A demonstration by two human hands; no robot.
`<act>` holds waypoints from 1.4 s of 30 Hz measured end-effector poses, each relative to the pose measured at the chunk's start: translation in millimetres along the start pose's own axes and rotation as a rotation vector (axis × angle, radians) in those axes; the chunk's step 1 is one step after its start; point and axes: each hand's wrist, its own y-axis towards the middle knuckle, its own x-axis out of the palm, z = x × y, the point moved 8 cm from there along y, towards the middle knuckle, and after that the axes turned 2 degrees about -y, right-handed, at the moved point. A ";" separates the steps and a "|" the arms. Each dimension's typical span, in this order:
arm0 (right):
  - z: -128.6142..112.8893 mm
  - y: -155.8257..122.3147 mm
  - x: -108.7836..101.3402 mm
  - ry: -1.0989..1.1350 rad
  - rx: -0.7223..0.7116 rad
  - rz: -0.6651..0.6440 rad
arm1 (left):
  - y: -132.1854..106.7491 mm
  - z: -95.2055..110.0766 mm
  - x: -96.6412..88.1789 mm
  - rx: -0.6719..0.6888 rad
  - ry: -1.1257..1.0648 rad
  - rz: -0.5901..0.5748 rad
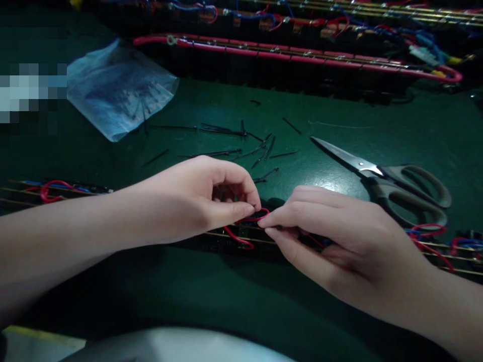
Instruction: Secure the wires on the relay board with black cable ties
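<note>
My left hand (206, 198) and my right hand (332, 231) meet over a long dark strip (226, 240) with brass rails that lies across the green table. Both hands pinch a thin red wire (252, 219) that loops up between their fingertips. A lower bend of the red wire hangs just under my left thumb. Fingers of both hands are closed in a pinch. More red and blue wires (430, 234) sit on the strip to the right, and another red loop (51, 191) on its left end.
Grey-handled scissors (392, 181) lie just beyond my right hand. Several cut black cable-tie ends (241, 143) are scattered mid-table. A clear plastic bag (116, 90) of black ties lies at the back left. Long wired strips with pink tubing (302, 53) line the far edge.
</note>
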 end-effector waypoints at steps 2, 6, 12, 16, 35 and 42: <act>0.2 0.4 -0.3 -0.002 0.002 -0.006 | -0.3 3.0 -0.7 0.022 0.047 0.013; 0.1 1.1 -0.2 -0.002 -0.008 -0.015 | -1.6 7.0 0.0 0.059 0.103 0.024; 0.3 1.3 2.8 0.000 -0.024 -0.021 | -2.8 5.2 1.4 0.059 0.211 0.033; 0.1 0.1 3.3 -0.002 -0.024 -0.021 | -4.0 4.1 2.3 0.056 0.219 0.028; -0.2 -0.6 2.2 -0.007 -0.040 -0.031 | -8.9 6.5 5.0 0.125 0.330 0.025; 1.3 1.2 2.4 0.019 -0.038 -0.041 | -11.0 9.6 6.8 0.136 0.349 -0.015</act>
